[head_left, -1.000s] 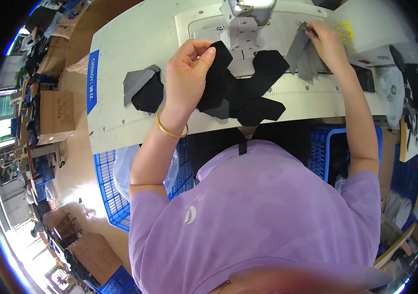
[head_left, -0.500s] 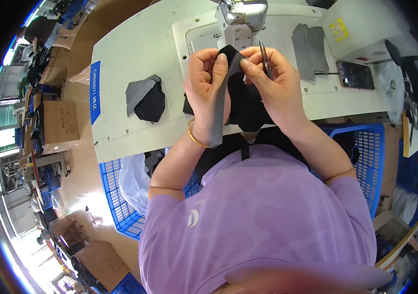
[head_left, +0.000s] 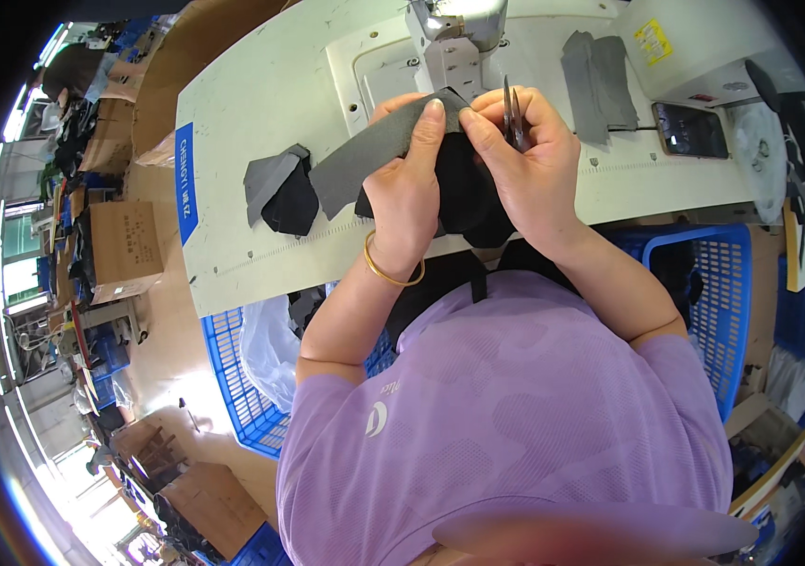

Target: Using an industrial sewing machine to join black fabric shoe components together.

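Note:
In front of the sewing machine (head_left: 459, 61), both my hands hold a piece of black and grey fabric up by its top edge. My left hand (head_left: 407, 179) pinches a grey fabric strip (head_left: 357, 160) against the black fabric (head_left: 464, 184), and the strip sticks out to the left. My right hand (head_left: 539, 165) pinches the same edge between thumb and finger, close to the left thumb. Small metal thread snips (head_left: 513, 113) are tucked in the right hand, blades pointing up. The fabric's lower part hangs over the table's near edge.
A folded black and grey piece (head_left: 282, 191) lies on the white table (head_left: 223, 250) at left. Grey fabric pieces (head_left: 601, 87) and a phone (head_left: 691, 130) lie at right, beside a white machine housing (head_left: 695, 47). Blue baskets (head_left: 735, 311) stand below the table.
The grey strip, which hung down over my left wrist, has swung out to the left above the table. My left hand has turned with it; the right keeps its pinch.

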Demonstrator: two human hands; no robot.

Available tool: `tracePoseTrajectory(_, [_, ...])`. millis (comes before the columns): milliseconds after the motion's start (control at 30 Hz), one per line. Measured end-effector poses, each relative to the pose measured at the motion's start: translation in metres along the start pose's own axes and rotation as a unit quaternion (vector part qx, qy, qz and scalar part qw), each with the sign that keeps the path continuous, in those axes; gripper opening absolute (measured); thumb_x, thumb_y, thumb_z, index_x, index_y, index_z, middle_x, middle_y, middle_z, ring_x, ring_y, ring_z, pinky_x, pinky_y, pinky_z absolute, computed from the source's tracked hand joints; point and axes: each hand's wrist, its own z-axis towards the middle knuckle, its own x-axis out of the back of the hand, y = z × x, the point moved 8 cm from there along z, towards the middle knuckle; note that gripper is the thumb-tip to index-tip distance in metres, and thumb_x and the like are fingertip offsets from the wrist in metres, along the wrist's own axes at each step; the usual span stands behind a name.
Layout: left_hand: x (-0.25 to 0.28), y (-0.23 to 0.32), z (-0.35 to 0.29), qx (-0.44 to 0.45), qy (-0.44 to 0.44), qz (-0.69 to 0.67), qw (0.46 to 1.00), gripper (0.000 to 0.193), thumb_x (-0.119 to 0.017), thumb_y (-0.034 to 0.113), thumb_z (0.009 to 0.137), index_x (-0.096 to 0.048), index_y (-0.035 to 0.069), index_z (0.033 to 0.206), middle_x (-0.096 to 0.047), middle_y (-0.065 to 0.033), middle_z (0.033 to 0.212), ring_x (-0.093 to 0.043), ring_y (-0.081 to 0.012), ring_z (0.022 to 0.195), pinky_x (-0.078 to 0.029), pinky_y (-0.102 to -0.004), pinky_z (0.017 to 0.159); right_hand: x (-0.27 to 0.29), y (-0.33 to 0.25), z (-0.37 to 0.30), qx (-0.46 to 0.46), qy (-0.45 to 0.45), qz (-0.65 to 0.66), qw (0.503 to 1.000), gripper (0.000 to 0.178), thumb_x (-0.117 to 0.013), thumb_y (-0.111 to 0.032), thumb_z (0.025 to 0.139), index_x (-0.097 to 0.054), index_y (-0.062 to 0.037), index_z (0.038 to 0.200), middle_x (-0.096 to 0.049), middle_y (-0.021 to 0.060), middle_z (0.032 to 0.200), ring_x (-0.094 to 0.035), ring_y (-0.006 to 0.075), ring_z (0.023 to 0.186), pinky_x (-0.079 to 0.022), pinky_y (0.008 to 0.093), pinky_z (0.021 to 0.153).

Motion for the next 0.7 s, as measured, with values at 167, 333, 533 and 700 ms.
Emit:
tracePoseTrajectory(167, [0.005, 0.008, 0.002, -0.027, 0.021, 0.029, 0.999, 0.018, -0.063, 0.017, 0.096, -0.062, 0.001, 0.104, -0.063, -0.0015, 0.088, -0.056, -0.0062, 0.080, -0.046, -0.0205, 0.072, 0.003, -0.008, -0.002, -0.046, -0.015, 0.080, 0.996, 0.014, -0.066, -0.016, 0.093, -0.061, -0.0029, 0.094, -0.063, 0.0010, 0.078, -0.047, 0.0012, 0.059, -0.038, 0.0180, 0.052])
tracePoseTrajectory(333, [0.001, 0.011, 0.000, -0.007, 0.026, -0.040, 0.999, 0.017, -0.065, 0.011, 0.093, -0.063, -0.003, 0.102, -0.065, -0.0060, 0.087, -0.060, -0.0106, 0.075, -0.050, -0.0229, 0.068, 0.004, -0.006, -0.007, -0.097, -0.097, 0.022, 0.990, 0.021, -0.063, -0.022, 0.096, -0.066, -0.0014, 0.095, -0.062, -0.0018, 0.069, -0.044, -0.0002, 0.056, -0.035, 0.0180, 0.050])
tracePoseTrajectory(533, [0.001, 0.011, 0.000, -0.006, 0.012, -0.035, 0.999, 0.017, -0.066, 0.010, 0.093, -0.063, -0.004, 0.102, -0.066, -0.0067, 0.088, -0.061, -0.0111, 0.075, -0.051, -0.0237, 0.067, 0.004, -0.007, -0.007, -0.092, -0.087, -0.005, 0.992, 0.018, -0.066, -0.019, 0.093, -0.068, -0.0020, 0.091, -0.062, -0.0028, 0.067, -0.045, -0.0004, 0.058, -0.034, 0.0189, 0.050])
tracePoseTrajectory(700, [0.001, 0.012, -0.001, -0.004, 0.027, -0.048, 0.999, 0.016, -0.066, 0.010, 0.092, -0.063, -0.004, 0.100, -0.066, -0.0061, 0.087, -0.061, -0.0111, 0.074, -0.051, -0.0238, 0.066, 0.004, -0.009, -0.006, -0.088, -0.085, -0.008, 0.993, 0.015, -0.066, -0.016, 0.092, -0.068, -0.0017, 0.090, -0.062, -0.0020, 0.067, -0.046, -0.0002, 0.058, -0.035, 0.0190, 0.051])
